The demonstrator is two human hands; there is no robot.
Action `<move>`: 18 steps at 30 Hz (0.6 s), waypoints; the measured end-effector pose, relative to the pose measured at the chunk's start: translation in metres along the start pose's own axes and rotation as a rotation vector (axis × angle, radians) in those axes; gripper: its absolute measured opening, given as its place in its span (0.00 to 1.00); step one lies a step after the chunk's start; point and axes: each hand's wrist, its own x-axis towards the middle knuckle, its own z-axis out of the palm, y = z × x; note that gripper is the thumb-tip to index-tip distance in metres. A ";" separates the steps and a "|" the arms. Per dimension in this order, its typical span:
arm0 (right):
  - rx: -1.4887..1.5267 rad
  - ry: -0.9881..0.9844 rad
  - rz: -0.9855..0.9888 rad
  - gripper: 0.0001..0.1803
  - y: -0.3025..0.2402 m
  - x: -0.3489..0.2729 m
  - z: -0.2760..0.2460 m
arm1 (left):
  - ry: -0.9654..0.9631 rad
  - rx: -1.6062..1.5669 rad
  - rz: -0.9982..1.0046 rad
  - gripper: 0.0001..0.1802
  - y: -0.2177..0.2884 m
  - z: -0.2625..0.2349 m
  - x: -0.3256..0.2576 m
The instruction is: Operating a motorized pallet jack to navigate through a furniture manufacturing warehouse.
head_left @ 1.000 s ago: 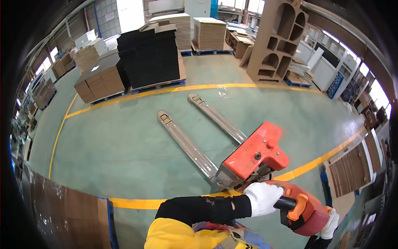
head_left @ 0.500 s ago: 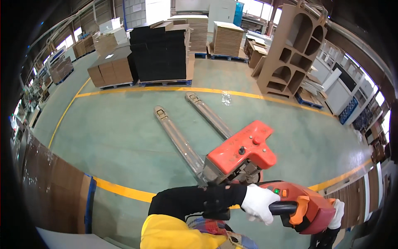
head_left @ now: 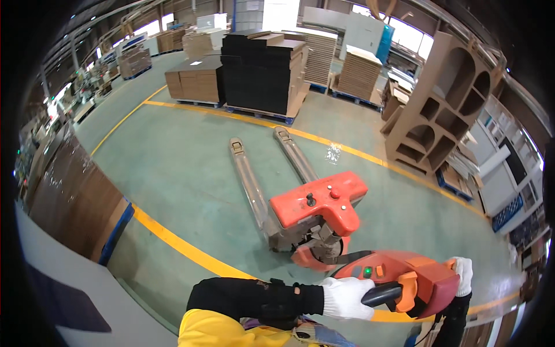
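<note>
Left hand (head_left: 348,298) has fingers wrapped round grip (head_left: 383,294), right hand (head_left: 463,275) at handle (head_left: 425,269), closure unclear — steer evenly, watching forks (head_left: 249,178) ahead of the fingers.

No words, numbers or signs can be read. A white label (head_left: 196,63) lies on the brown boxes (head_left: 193,87) (too small to show any print), and any markings on the pallet jack (head_left: 322,203), on its red cover, are too blurred to make out.
</note>
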 end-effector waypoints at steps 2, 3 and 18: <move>0.197 -0.086 -0.005 0.26 0.026 0.030 -0.010 | 0.034 -0.063 -0.043 0.33 0.012 0.017 0.021; 0.234 -0.134 -0.021 0.26 0.045 0.036 -0.010 | 0.103 -0.057 -0.066 0.32 0.019 0.030 0.029; 0.367 -0.458 -0.321 0.38 0.230 0.084 -0.039 | 0.636 0.001 -0.395 0.30 0.094 0.224 0.220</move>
